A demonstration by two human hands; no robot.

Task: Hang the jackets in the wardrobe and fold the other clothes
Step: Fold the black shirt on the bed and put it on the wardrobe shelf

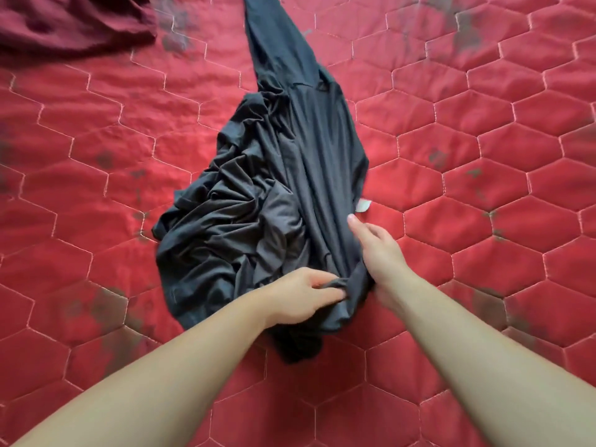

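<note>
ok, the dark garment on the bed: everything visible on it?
The dark garment is charcoal-black, thin and soft-looking, lying crumpled on the red quilted cover. Its left side is bunched in folds and a narrow part stretches away to the top edge. A small white tag pokes out at its right edge. The left hand pinches its near end; the right hand rests on it.

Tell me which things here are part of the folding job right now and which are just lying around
In the job:
- black garment, crumpled on the quilt
- left hand, gripping a bunch of its fabric
- right hand, fingers straight along its near edge

Lying about:
- maroon garment, top left corner, untouched
- red quilted bedspread, just the surface
- white tag, peeking out beside the black garment
</note>
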